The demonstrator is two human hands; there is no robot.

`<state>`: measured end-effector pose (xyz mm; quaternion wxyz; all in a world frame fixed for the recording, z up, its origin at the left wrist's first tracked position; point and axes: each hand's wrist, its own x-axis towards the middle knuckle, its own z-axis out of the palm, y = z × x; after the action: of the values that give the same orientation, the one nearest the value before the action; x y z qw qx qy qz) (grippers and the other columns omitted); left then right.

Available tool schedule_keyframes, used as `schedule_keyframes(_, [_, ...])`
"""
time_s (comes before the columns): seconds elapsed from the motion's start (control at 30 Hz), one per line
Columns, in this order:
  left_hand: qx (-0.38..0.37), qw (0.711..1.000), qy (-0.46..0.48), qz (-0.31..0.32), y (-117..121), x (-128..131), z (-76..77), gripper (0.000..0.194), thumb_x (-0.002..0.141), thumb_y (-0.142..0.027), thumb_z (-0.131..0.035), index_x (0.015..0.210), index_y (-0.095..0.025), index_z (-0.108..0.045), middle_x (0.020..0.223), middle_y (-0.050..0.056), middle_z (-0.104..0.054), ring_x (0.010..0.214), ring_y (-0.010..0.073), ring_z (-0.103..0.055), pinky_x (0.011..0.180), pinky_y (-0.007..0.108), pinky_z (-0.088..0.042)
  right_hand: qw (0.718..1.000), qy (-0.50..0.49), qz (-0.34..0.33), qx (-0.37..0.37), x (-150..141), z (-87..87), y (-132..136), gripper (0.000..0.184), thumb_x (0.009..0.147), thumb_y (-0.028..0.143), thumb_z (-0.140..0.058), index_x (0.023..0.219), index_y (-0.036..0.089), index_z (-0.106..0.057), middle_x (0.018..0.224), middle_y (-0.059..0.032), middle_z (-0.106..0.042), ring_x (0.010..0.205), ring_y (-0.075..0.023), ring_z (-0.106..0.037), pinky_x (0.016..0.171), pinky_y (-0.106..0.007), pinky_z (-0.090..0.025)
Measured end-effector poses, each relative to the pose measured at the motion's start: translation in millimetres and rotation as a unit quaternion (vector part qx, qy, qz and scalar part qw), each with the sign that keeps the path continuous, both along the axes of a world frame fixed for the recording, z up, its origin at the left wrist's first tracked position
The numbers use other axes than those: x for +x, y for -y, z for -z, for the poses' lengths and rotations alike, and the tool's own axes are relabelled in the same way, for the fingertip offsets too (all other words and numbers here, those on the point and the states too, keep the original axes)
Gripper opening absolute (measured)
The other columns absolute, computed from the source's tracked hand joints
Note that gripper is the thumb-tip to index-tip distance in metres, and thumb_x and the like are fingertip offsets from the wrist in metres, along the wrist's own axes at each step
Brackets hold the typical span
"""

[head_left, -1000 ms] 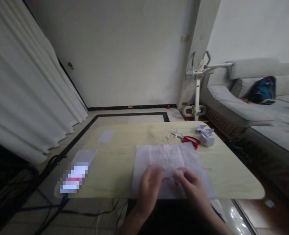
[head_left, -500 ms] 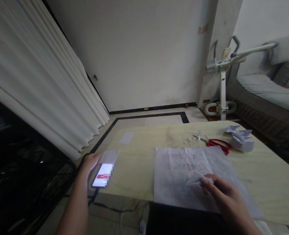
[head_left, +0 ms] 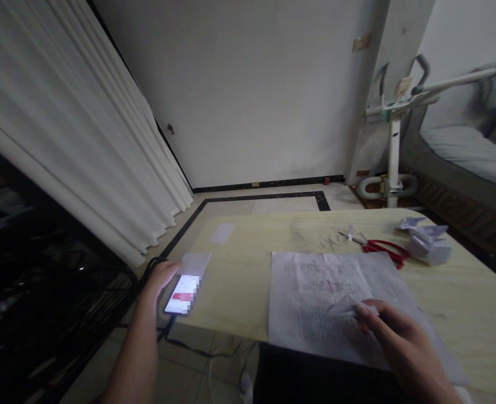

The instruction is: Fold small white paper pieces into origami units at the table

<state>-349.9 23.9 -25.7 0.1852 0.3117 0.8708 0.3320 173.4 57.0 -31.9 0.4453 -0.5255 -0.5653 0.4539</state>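
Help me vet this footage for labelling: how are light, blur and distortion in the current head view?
Head view: dim, lower left nearly black; the phone screen glows brightest, partly pixelated; folded paper in the right hand looks soft-edged; print on the large sheet unreadable; curtain leans steeply, perhaps wide-angle stretch.

folded paper (head_left: 345, 306): white | sheet (head_left: 301, 314): white, dark print | scissor handles (head_left: 371, 246): red | tabletop (head_left: 239, 286): pale yellow

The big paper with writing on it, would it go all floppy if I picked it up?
Probably floppy: the printed sheet looks thin and lies flat on the table. It's likely light for its size, since it seems to be just paper. Faint creases near its far edge suggest it may bend there first.
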Motion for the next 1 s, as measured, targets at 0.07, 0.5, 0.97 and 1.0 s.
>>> schedule_keyframes(0.07, [-0.032, 0.999, 0.031, 0.003, 2.0, -2.3, 2.5, 0.028, 0.092, -0.031, -0.061, 0.115, -0.015, -0.061, 0.114, 0.007, -0.065, 0.094, 0.0225, -0.066, 0.079, 0.040, -0.056, 1.000, 0.000, 0.002, -0.004, -0.8, 0.6, -0.1, 0.044, 0.073, 0.061, -0.065, 0.057, 0.021, -0.060, 0.061, -0.0023, -0.059, 0.060, -0.0193, -0.054, 0.055, -0.026, -0.043])
schedule_keyframes(0.5, [-0.050, 0.994, 0.099, 0.011, 6.7, 2.1, 5.5, 0.027, 0.092, -0.031, -0.061, 0.114, -0.015, -0.061, 0.111, 0.006, -0.065, 0.091, 0.0210, -0.066, 0.076, 0.039, -0.057, 1.000, -0.007, 0.008, -0.023, -2.9, -1.6, 0.0, 0.046, 0.070, 0.064, -0.065, 0.056, 0.020, -0.059, 0.056, -0.0018, -0.055, 0.053, -0.0172, -0.051, 0.047, -0.024, -0.040])
schedule_keyframes(0.97, [0.070, 0.994, 0.080, 0.006, 12.8, 2.5, -5.8, 0.013, 0.080, -0.021, -0.070, 0.071, -0.013, -0.065, 0.057, -0.005, -0.064, 0.056, 0.0128, -0.061, 0.055, 0.023, -0.046, 0.991, -0.093, -0.003, -0.100, -3.6, 1.3, 2.2, 0.037, 0.068, 0.055, -0.072, 0.062, 0.020, -0.062, 0.051, 0.0012, -0.052, 0.041, -0.0123, -0.044, 0.037, -0.022, -0.030])
schedule_keyframes(1.0, [0.073, 0.994, 0.081, 0.006, 13.5, 2.8, -4.5, 0.015, 0.079, -0.022, -0.071, 0.070, -0.013, -0.065, 0.056, -0.005, -0.063, 0.055, 0.0126, -0.060, 0.054, 0.022, -0.045, 0.990, -0.095, -0.001, -0.101, -3.8, 1.1, 2.2, 0.037, 0.068, 0.054, -0.073, 0.062, 0.019, -0.061, 0.051, 0.0013, -0.052, 0.041, -0.0118, -0.044, 0.037, -0.021, -0.029])
